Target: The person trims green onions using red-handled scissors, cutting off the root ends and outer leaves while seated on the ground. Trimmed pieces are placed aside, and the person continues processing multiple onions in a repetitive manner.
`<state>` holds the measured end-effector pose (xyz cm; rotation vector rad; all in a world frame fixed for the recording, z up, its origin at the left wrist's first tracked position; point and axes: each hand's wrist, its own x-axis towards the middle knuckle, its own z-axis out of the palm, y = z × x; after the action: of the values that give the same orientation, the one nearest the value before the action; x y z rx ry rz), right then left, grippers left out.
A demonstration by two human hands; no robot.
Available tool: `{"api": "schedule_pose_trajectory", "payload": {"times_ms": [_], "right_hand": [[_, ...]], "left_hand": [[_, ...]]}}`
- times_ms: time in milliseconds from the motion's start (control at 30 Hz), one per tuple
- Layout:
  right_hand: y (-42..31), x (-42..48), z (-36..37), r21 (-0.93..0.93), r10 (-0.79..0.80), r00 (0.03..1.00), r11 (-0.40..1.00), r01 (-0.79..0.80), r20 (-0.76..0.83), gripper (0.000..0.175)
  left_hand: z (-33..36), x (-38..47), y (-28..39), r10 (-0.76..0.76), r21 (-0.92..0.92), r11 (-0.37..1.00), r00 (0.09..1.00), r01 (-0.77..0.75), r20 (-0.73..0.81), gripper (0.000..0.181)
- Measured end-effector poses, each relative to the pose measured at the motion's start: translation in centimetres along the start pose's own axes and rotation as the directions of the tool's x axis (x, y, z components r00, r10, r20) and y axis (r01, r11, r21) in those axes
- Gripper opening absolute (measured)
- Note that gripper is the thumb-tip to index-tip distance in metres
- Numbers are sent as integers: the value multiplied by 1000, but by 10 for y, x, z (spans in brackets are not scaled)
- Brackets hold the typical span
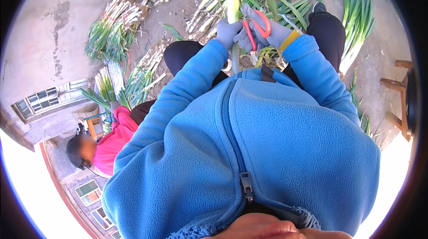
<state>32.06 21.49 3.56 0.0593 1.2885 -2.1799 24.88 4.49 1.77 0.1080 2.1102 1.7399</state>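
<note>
My left hand (228, 34), in a grey glove, is closed around the pale shaft of a thick leek or large green onion (233, 9). Its green leaves point away from me, and its white lower end hangs down towards my lap. Right beside it, my right hand (272, 33) wears a grey glove with a dotted palm and a yellow cuff. Red-handled scissors (262, 24) are held in that hand, close against the stalk. I cannot make out their blades. Beyond both hands lies a heap of untrimmed stalks (209, 13) with roots and loose leaves.
Tied bundles (117, 27) lie to the left, with more stalks (145, 75) nearer. A bunch of clean stalks (356, 28) lies at right, near a wooden stool (399, 88). A person in a pink top (115, 138) works at left, holding stalks (106, 85).
</note>
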Motion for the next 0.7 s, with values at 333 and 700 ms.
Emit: {"api": "schedule_pose_trajectory", "payload": {"times_ms": [333, 700], "right_hand": [[-20, -20, 2, 29, -116, 973, 992, 124, -197, 81], [7, 8, -27, -69, -104, 942, 994, 86, -320, 70]], "left_hand": [[3, 10, 19, -80, 70, 995, 984, 69, 160, 29], [-6, 26, 42, -33, -253, 959, 934, 131, 356, 17]]}}
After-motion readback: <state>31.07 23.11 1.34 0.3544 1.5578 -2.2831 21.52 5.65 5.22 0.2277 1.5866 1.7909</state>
